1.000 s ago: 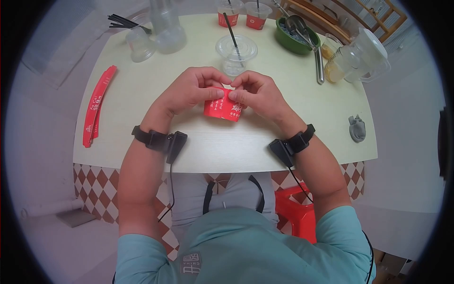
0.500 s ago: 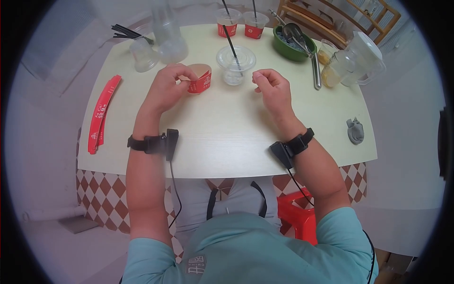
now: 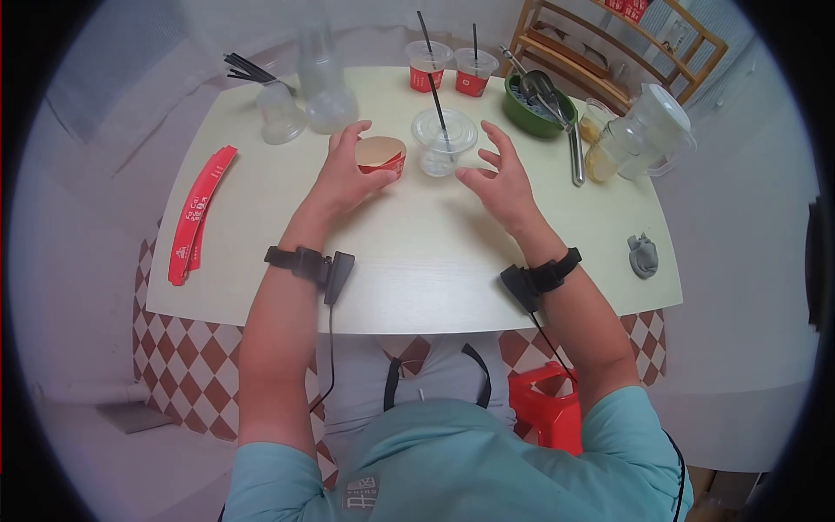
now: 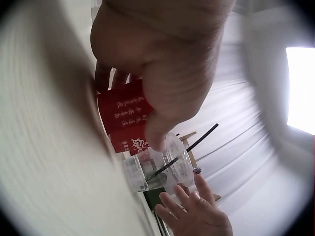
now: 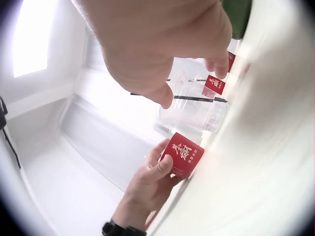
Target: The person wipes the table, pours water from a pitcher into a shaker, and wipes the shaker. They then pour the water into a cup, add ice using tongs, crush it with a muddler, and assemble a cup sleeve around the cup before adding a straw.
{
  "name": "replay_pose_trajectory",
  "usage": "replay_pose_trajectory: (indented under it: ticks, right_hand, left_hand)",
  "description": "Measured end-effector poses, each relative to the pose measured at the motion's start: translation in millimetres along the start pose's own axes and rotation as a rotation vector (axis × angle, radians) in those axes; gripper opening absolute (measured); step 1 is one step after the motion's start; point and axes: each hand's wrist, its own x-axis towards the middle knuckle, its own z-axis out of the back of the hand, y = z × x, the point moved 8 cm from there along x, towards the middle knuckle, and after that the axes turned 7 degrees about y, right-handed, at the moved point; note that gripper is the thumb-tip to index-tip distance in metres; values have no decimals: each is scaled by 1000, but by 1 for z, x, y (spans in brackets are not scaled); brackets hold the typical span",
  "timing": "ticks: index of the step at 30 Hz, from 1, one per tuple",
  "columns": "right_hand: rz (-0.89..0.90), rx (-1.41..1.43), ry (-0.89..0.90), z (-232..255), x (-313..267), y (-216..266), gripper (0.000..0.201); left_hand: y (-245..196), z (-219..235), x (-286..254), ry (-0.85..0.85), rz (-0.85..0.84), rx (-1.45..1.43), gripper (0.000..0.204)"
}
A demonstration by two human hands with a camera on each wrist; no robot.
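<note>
The left hand [image 3: 348,178] grips a red paper sleeve [image 3: 396,163], formed into a ring, just left of a clear lidded cup [image 3: 437,163] with a black straw [image 3: 437,104]. In the left wrist view, the thumb lies over the printed side of the sleeve [image 4: 123,113]; the other fingers are partly hidden behind it. The right hand [image 3: 503,184] is held to the right of the cup, fingers spread and holding nothing. In the right wrist view, the sleeve [image 5: 183,155] stands low beside the cup [image 5: 192,110].
Flat red sleeves [image 3: 196,213] lie at the left. Behind are black straws [image 3: 252,70], stacked clear cups [image 3: 332,104], two red-sleeved cups [image 3: 472,83] and a green basin [image 3: 532,120] with a scoop. A pitcher [image 3: 639,135] and grey cloth [image 3: 643,256] are at the right.
Both hands first pinched the sleeve together in front of the cup. The right hand let go and moved right, its fingers now spread; the left hand carried the sleeve leftward and now grips around it.
</note>
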Motion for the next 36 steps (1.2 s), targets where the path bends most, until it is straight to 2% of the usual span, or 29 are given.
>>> replay_pose_trajectory:
  ticks: [2, 7, 11, 14, 16, 18, 20, 24, 26, 28, 36]
  right_hand:
    - [23, -88, 46, -4, 3, 8, 79]
    - [123, -388, 95, -18, 29, 15, 69]
    - [59, -278, 69, -23, 42, 4, 65]
    - [99, -317, 56, -20, 41, 25, 65]
    - [184, -257, -9, -13, 38, 51, 65]
    - [195, -179, -7, -16, 38, 67, 65]
    - [147, 5, 77, -28, 34, 80, 65]
    - [248, 144, 196, -60, 34, 81, 65]
    - [204, 144, 231, -67, 32, 72, 66]
    - [184, -2, 216, -71, 32, 56, 67]
    - [202, -119, 245, -74, 29, 45, 65]
  left_hand:
    - [3, -1, 1, 32, 61, -129, 87]
    - [1, -6, -1, 107, -4, -248, 83]
    - [-1, -8, -1, 131, -49, -333, 88]
    - [1, -9, -3, 171, -32, -375, 93]
    - [2, -10, -3, 189, -13, -371, 94]
    - [4, -14, -3, 220, 2, -366, 95]
    - [3, -16, -3, 244, -6, -399, 97]
    - [4, -18, -2, 265, 14, -452, 97]
    - [6, -18, -1, 241, -10, -488, 96]
    - [11, -21, 2, 251, -18, -514, 96]
    - [4, -23, 1, 287, -39, -584, 96]
